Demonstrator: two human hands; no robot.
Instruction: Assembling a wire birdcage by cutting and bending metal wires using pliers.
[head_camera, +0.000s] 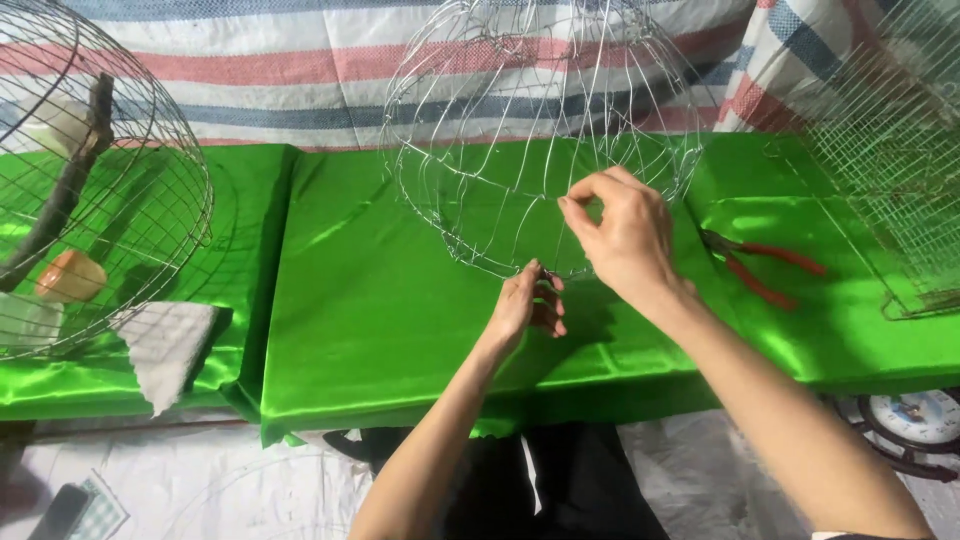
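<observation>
Wire cage frame (520, 130): dome-shaped, thin bright silver wire, vertical ribs crossed by horizontal hoops, open mesh so the green cloth shows straight through it. It's tipped on its side above the green table's middle, rim edge facing down toward the person, domed top reaching up in front of the striped tarp. Lower rim sits between 2 hands: left hand (528, 305) pinches the bottom hoop from below, right hand (622, 235) grips a wire just above and to the right, fingertips closed on it; the frame looks unfinished, with uneven gaps between ribs.
</observation>
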